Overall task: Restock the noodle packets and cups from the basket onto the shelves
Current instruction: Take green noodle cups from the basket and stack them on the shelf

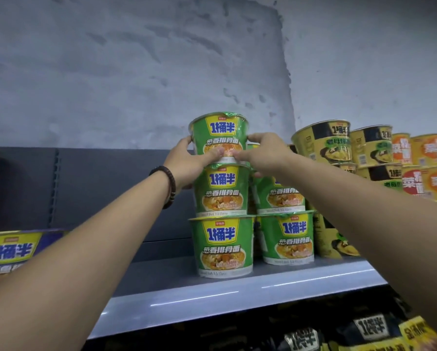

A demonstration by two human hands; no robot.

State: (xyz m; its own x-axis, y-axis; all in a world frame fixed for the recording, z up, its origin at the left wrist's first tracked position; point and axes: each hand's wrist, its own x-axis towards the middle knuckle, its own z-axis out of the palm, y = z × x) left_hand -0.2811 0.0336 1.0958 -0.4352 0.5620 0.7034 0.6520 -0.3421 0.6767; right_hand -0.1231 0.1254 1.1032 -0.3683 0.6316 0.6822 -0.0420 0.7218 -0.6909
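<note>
The top green noodle cup (pixel 220 136) is gripped low on its sides by the left hand (pixel 187 163) and right hand (pixel 264 153), fingers curled round it. It is seated upright on two stacked green cups (pixel 221 216) on the grey shelf (pixel 212 300).

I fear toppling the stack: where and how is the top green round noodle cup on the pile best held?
Take the top green round noodle cup by its lower side wall, from left and right, as the left hand and right hand do: it stands upright and tapers downward, so two opposed palms should steady it.
</note>
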